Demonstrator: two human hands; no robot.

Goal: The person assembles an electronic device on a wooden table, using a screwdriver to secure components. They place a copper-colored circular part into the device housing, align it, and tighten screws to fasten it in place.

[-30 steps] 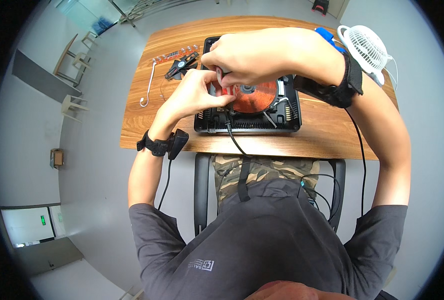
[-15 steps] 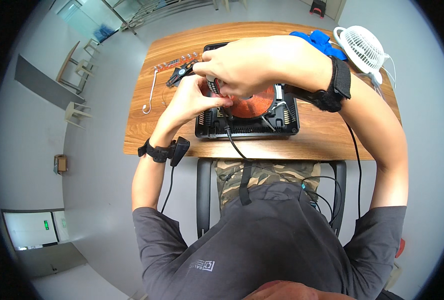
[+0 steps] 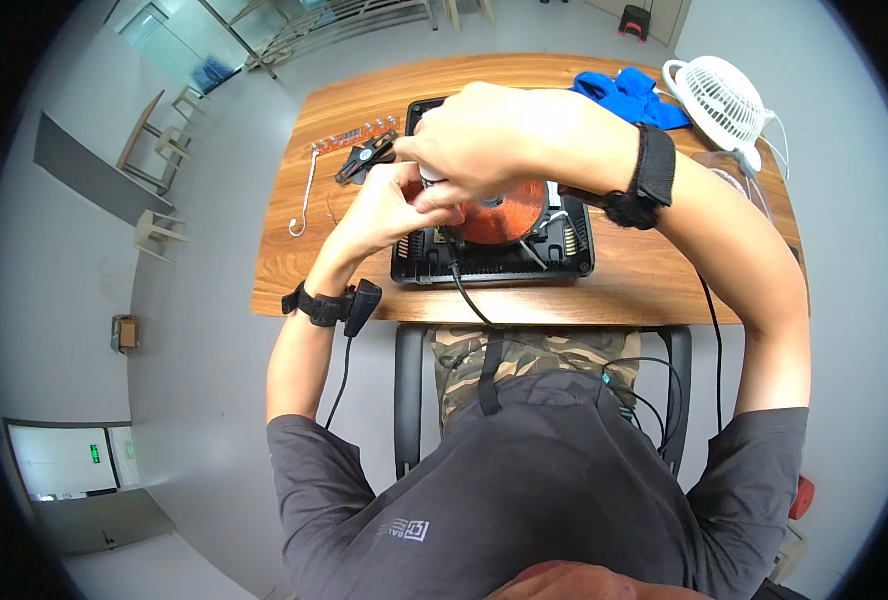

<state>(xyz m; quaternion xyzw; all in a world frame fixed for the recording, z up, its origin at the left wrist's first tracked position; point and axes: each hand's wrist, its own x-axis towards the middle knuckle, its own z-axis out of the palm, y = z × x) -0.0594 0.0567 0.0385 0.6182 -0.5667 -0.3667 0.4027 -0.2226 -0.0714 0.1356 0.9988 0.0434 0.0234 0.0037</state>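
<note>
An opened induction cooker base (image 3: 494, 272), black, lies on the table with its round copper coil (image 3: 509, 218) exposed. Over the coil's left side, my right hand (image 3: 479, 140) is closed around an upright screwdriver (image 3: 429, 175); only a bit of its handle shows. Beneath it, my left hand (image 3: 389, 205) has thumb and fingers drawn together at the base's left part. What they pinch is hidden. A black power cord (image 3: 469, 298) leaves the base's front edge just below my left hand.
Left of the base lie a small circuit board (image 3: 356, 135) with a white cable (image 3: 305, 200) and a black fan-like part (image 3: 366, 156). At the table's far right are a blue cloth (image 3: 632, 98), a white fan (image 3: 721, 100) and a clear bag (image 3: 732, 175).
My right hand has turned slightly over the screwdriver, hiding more of its handle. My left hand keeps its pinch beside it. The view has shifted a little.
</note>
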